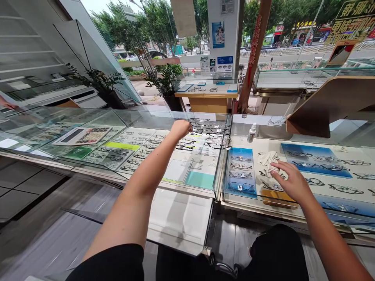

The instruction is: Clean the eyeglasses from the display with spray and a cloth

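On the glass counter (pixel 140 121), toward the left, a calculator (pixel 82 136) is placed well apart from the hands. To its right, the left hand (pixel 182 128) is extended to a cluster of glasses (pixel 217 146) laid out on the counter top. The left fingers are curled inward at the edge of the cluster; whether a frame is gripped cannot be told, since the fingertips are hidden. Further right, a blue mat (pixel 240 151) bearing several pairs is seen, and a spray bottle (pixel 252 133) is stood upright behind a white cloth (pixel 266 157). The cloth is pinched between the thumb and fingertips of the right hand (pixel 290 178).

Caution: frames beside the left hand could be tangled or scratched, because they are packed close together and reached at nearly full arm's length. The spray bottle could be tipped if the cloth is swept backward.

Labels: on a small poster (pixel 204 64) beyond the counter, the characters 致青春 can be read. The print on the bottle is too small to be read. The gold lettering (pixel 353 21) at the upper right cannot be deciphered with certainty. No brand can be identified.
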